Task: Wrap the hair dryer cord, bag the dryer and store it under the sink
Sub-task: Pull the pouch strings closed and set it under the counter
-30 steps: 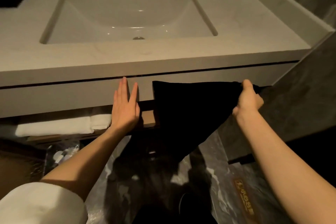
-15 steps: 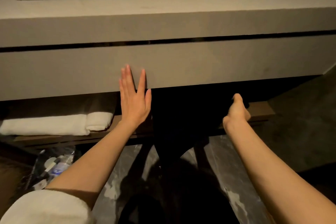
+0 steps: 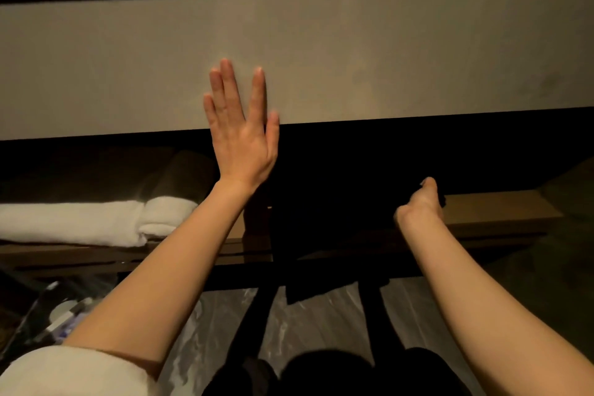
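Observation:
A black bag (image 3: 324,235) lies over the wooden shelf (image 3: 501,212) under the sink, its lower corner hanging past the shelf's front edge. The hair dryer is hidden inside it. My right hand (image 3: 421,204) reaches in above the shelf, fingers closed on the bag's top right corner. My left hand (image 3: 239,135) is flat with fingers spread, pressed against the grey front panel of the vanity (image 3: 385,51) just left of the bag.
Folded white towels (image 3: 90,222) lie on the left part of the shelf. A bin with a plastic liner and small items (image 3: 61,309) stands on the floor at lower left. Dark shelf legs (image 3: 257,321) rise from the marble floor (image 3: 324,325).
The view has dropped lower and closer to the shelf. My right hand has carried the black bag from beside the vanity in under the counter onto the shelf. My left hand stays on the panel.

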